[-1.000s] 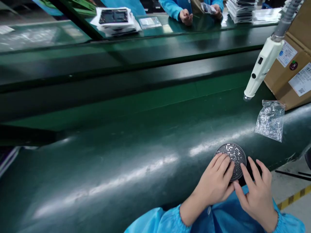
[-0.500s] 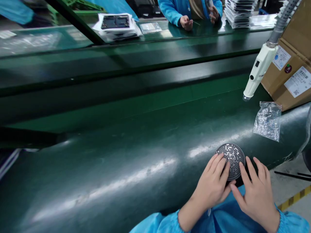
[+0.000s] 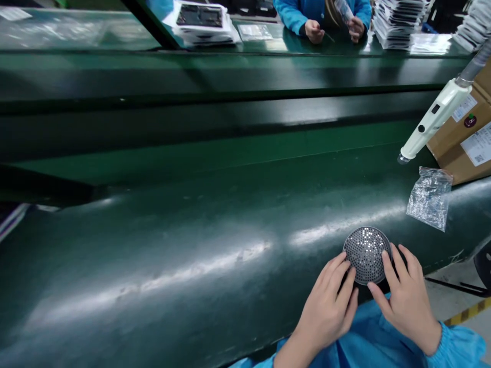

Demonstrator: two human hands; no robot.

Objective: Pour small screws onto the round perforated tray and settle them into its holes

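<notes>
A round, dark grey disc (image 3: pixel 367 255) dotted with small holes lies face up at the near edge of the green work surface; bright shiny specks show in its upper middle. My left hand (image 3: pixel 329 301) is at its lower left, fingers stretched out and fingertips at the rim. On the other side, my right hand (image 3: pixel 402 294) has its index fingertip over the disc's face, its thumb by the lower rim and its other fingers along the right rim. The underside of the disc is hidden.
A clear zip bag (image 3: pixel 430 199) lies to the right, below a white electric screwdriver (image 3: pixel 435 120). Behind the tool stands a cardboard box (image 3: pixel 460 153). Across the bench, a co-worker's hands (image 3: pixel 314 31) hold small items near a stack of white packets (image 3: pixel 399 23).
My left fingers have slid off the disc's face to its left rim, showing more of it. My right index finger has come onto the disc. The camera view has turned slightly.
</notes>
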